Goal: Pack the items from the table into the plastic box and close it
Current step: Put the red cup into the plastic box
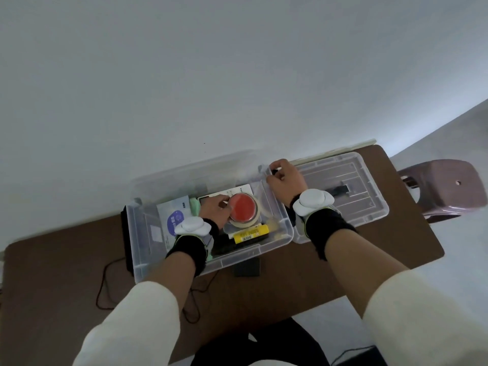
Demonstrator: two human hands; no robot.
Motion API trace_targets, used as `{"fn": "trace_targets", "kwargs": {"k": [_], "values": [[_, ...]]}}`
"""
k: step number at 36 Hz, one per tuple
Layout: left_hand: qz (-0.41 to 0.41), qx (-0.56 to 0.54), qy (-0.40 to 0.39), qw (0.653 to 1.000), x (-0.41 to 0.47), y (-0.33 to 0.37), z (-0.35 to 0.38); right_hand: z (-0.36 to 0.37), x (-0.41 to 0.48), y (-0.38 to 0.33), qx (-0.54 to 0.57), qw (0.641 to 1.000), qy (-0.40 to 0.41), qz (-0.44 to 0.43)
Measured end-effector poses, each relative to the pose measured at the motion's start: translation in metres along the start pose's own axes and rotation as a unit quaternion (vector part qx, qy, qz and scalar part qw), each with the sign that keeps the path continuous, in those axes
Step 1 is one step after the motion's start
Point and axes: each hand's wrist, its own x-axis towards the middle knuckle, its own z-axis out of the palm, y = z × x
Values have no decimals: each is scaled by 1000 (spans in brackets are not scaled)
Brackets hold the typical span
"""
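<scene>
Fingers of the left hand (214,210) curl round the red-lidded jar (242,209) inside the plastic box (148,262) at table centre. Right hand (286,178), at two o'clock from the jar, pinches the box's far right corner, beside the lid (369,186). Yellow tube (250,234) and blue-printed packet (174,220) carry writing too blurred to read.

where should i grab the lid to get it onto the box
Take the lid by its two short edges, coming from above. It lies flat on the table right of the box, and its raised rim gives fingers an edge to hook.
</scene>
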Motion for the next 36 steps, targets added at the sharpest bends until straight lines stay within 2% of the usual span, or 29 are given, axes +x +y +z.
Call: {"fn": "trace_targets", "kwargs": {"k": [4,12,36], "values": [[-2,-10,12,1000,3,-1,5,-1,1,2,2,1000,-1,-8],[8,44,23,999,11,-9,9,0,0,5,27,1000,-9,-10],[17,39,19,999,20,-21,18,4,-2,10,40,999,-12,-3]]}}
